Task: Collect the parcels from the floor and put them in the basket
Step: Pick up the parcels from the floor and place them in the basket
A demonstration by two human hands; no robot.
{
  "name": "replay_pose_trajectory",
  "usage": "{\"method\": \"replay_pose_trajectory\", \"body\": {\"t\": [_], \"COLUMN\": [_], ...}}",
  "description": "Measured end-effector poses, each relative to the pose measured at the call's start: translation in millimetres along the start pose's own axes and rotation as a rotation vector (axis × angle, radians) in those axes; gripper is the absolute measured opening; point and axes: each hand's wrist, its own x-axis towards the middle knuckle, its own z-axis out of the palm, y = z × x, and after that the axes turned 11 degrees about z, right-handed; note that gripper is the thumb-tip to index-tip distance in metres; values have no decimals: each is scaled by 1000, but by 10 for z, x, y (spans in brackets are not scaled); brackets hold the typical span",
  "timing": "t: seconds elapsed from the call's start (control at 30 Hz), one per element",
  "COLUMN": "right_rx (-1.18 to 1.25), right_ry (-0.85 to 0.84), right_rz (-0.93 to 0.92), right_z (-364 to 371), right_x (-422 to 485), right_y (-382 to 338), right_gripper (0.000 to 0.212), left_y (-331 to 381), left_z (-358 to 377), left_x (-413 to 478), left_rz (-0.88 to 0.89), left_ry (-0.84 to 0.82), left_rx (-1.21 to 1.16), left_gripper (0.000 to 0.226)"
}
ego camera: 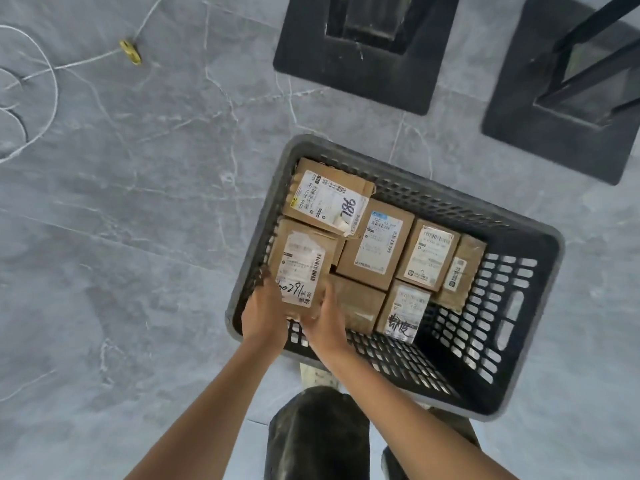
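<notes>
A dark grey perforated plastic basket [512,282] stands on the floor and holds several brown cardboard parcels with white labels. Both hands hold one labelled parcel [301,258] at the basket's near left corner, just inside the rim. My left hand [263,313] grips its left lower edge and my right hand [323,317] grips its right lower edge. Beside it lie a parcel marked 786 [329,199], a tall parcel [375,247] and smaller ones [427,259] to the right. Part of another parcel [317,375] shows on the floor under my right forearm.
Grey marble-patterned floor [138,237] spreads to the left. Two black square stand bases [356,53] [561,98] sit beyond the basket. A thin white cord with a yellow piece [130,52] lies at the upper left. My dark trouser leg [318,434] is below.
</notes>
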Motion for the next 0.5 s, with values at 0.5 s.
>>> {"method": "replay_pose_trajectory", "body": {"t": [0.5], "right_rx": [-154], "right_ry": [-283], "right_rz": [147], "right_z": [-287], "right_x": [46], "right_y": [115], "right_gripper": [68], "left_y": [-73], "left_z": [205], "left_x": [-143], "left_rz": [195], "left_ry": [-279], "left_rx": [273], "left_gripper": [72]}}
